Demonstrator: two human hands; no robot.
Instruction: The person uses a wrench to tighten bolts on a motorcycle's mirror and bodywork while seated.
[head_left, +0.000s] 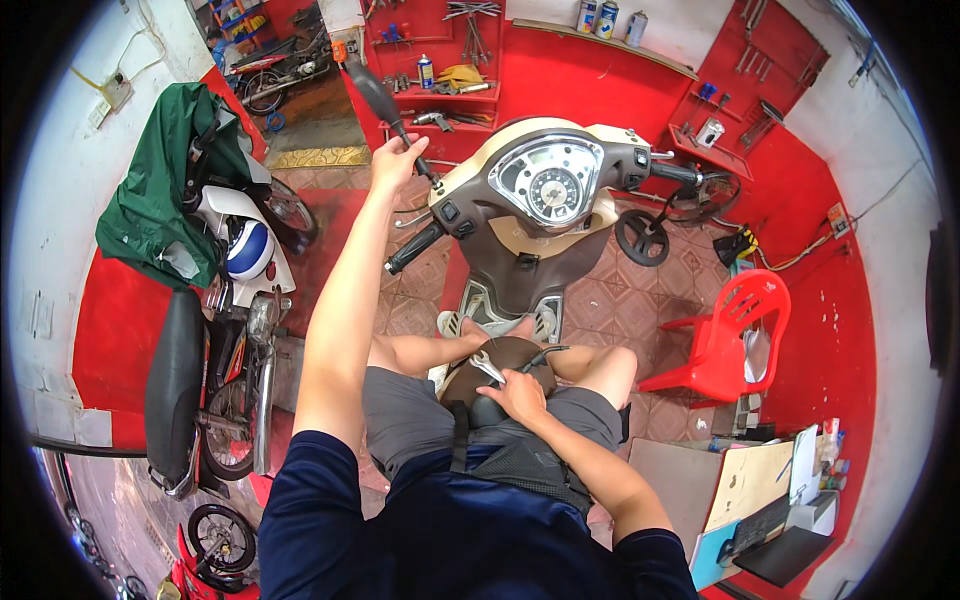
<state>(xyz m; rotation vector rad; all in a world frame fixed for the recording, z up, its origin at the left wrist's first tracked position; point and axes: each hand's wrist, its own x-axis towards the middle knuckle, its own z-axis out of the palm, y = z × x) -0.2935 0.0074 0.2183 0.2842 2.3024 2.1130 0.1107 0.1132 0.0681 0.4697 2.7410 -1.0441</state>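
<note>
I sit astride a scooter with brown and cream panels and a round speedometer. My left arm reaches forward, and my left hand is closed round the stem of the left rear-view mirror, just above the handlebar. Close to my lap, my right hand grips a silver open-end wrench, its jaw pointing forward. Beneath that hand, on the brown seat, lies a dark rounded object. A thin black stem shows just ahead of the fingers; whether the two are joined is hidden.
Left stands a parked motorcycle with a green cover. A red plastic chair and a table are on the right. Ahead, tools hang on red wall boards; spray cans line a shelf. A steering wheel sits beyond the handlebar.
</note>
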